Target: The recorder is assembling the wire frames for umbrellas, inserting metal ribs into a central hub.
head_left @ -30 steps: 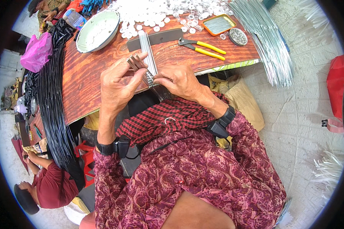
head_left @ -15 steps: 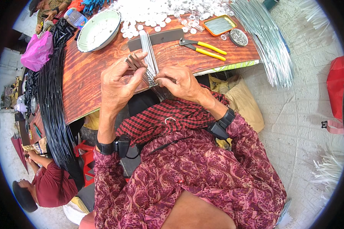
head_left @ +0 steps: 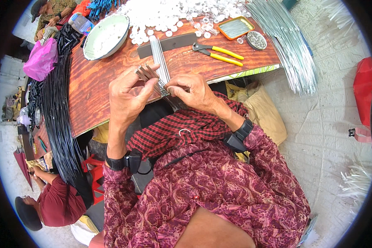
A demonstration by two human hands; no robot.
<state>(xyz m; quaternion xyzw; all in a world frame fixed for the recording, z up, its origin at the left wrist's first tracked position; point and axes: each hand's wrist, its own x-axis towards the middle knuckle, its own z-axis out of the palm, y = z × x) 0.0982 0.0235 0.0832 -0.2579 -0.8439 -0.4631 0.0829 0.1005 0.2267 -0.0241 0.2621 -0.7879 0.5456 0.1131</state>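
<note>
My left hand (head_left: 129, 90) is closed around a fan of thin metal rods (head_left: 145, 73), pinched between thumb and fingers. A flat row of silvery rods (head_left: 159, 56) lies side by side across a dark grey bar (head_left: 180, 41), its near ends reaching past the table edge. At those near ends my right hand (head_left: 196, 94) has thumb and forefinger pressed together. Whatever small part it grips is too small to make out. Pincers with yellow handles (head_left: 221, 55) lie to the right of the row.
On the wooden table (head_left: 93, 93) are a white enamel bowl (head_left: 105, 38), scattered white plastic discs (head_left: 169, 33), an orange-rimmed tray (head_left: 235, 28) and a round tin (head_left: 256, 40). Long wire bundles hang over the right (head_left: 291, 53) and left (head_left: 58, 111) edges. Two other people sit at left.
My right thumb and fingers have shifted slightly at the near ends of the rods. My left hand stays nearly in place with its rods. The whole view has drifted a little.
</note>
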